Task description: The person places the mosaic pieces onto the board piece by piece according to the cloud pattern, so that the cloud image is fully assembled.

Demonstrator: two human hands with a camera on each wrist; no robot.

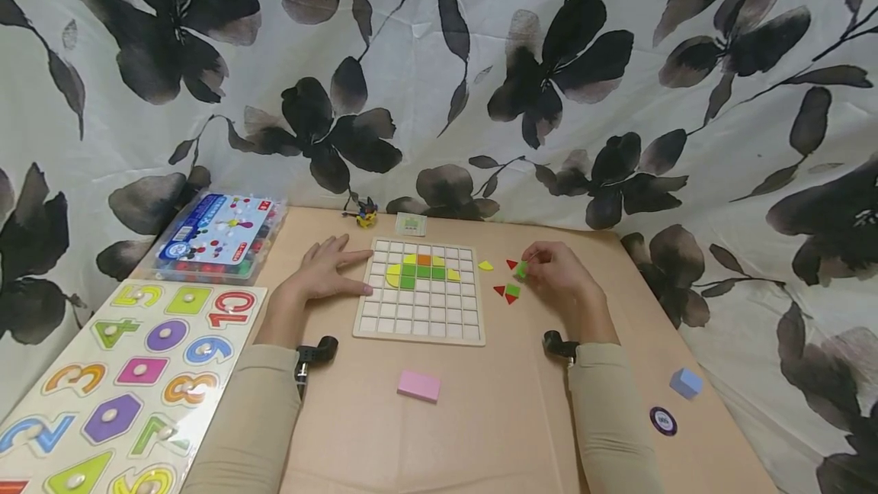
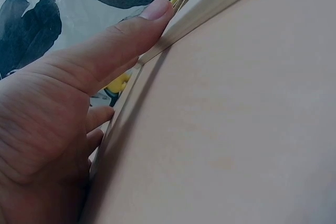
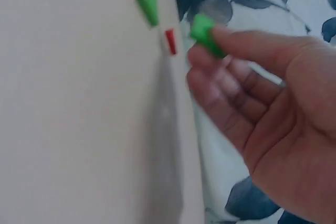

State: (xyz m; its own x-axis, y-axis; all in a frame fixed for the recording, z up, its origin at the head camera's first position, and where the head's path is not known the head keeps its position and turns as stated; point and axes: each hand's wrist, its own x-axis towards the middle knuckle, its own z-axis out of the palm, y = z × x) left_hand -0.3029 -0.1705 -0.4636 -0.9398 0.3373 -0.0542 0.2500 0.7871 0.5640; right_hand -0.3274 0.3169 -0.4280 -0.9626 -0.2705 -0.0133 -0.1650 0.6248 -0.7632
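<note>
OK, nearest: pink rectangular block (image 1: pixel 418 386) lying flat on the tan matte table (image 1: pixel 507 418); pale blue cube (image 1: pixel 686 383) and a round purple token (image 1: pixel 663 421) near right; glossy number puzzle board (image 1: pixel 116 387) with knobbed coloured shapes at near left. Mid: square pale wooden grid board (image 1: pixel 420 292), far rows partly filled with flat green, yellow and orange tiles. Left hand (image 1: pixel 329 271) rests flat just left of the board, fingers straight and slightly apart, thumb (image 2: pixel 134 32) pressed along the board's edge. Right hand (image 1: pixel 559 273) right of the board, thumb and fingertips pinching a small green square tile (image 1: pixel 522 270), lifted just off the table; loose red triangles (image 1: pixel 510 297), one more green square (image 1: pixel 512 290) and a yellow piece (image 1: pixel 485 266) lie between hand and board. Far: clear plastic box (image 1: pixel 219 238) with printed lid at left, small toy figure (image 1: pixel 367 213), small card (image 1: pixel 411 224); floral cloth (image 1: pixel 439 75) behind.
</note>
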